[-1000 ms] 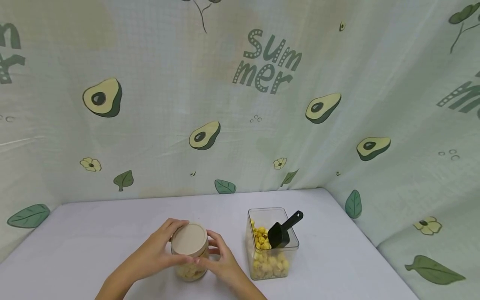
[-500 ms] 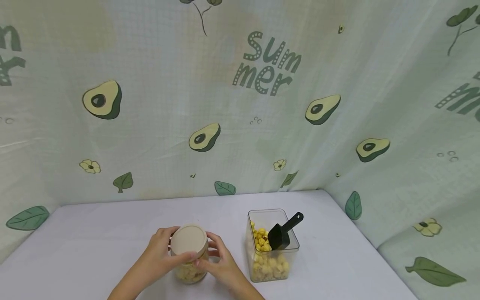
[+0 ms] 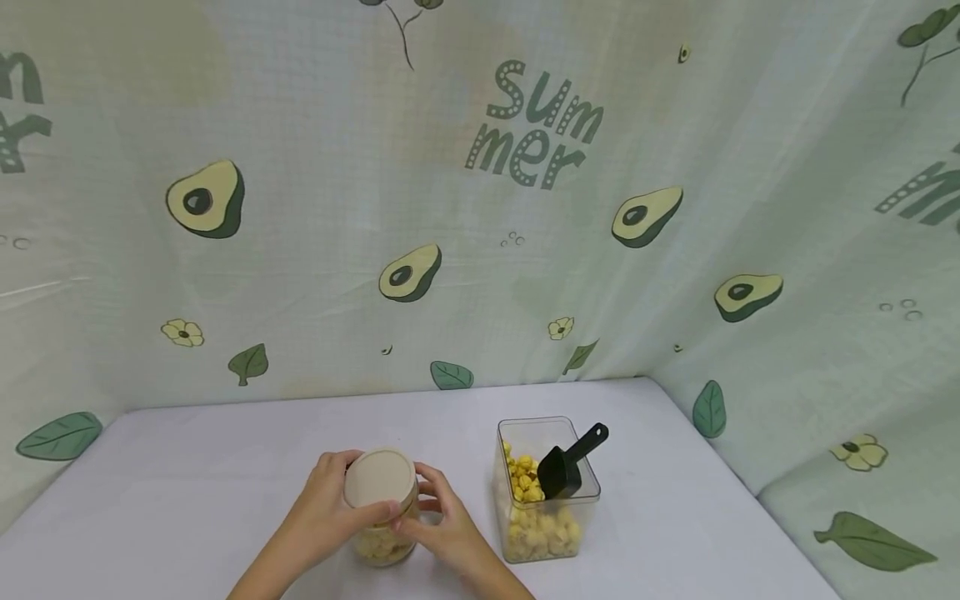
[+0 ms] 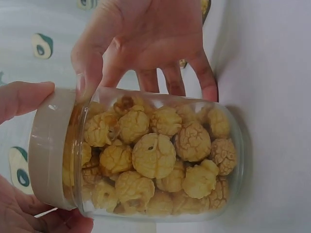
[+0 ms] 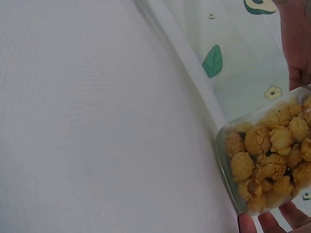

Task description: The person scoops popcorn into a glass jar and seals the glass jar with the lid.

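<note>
A clear jar (image 3: 382, 548) of popcorn stands upright on the table, its beige lid (image 3: 380, 477) on top. My left hand (image 3: 321, 507) grips the lid, thumb on the near rim and fingers round the far left side. Lower down, my right hand (image 3: 450, 527) holds the glass from the right, thumb in front and fingers behind. The left wrist view shows round caramel-coloured popcorn pieces (image 4: 154, 155) filling most of the jar. In the right wrist view, only the jar's lower part (image 5: 269, 160) shows; the lid is out of frame there.
Right of the jar stands an open clear square container (image 3: 542, 546) of yellow popcorn (image 3: 527, 486). A black scoop (image 3: 558, 473) rests in it, handle rising over the right rim. The white table (image 3: 210, 475) meets an avocado-patterned curtain (image 3: 315, 208) at the back and right.
My left hand has turned on the lid: its fingers moved left along the far rim, its thumb slightly right, its forearm right. My right hand and the jar stay nearly still.
</note>
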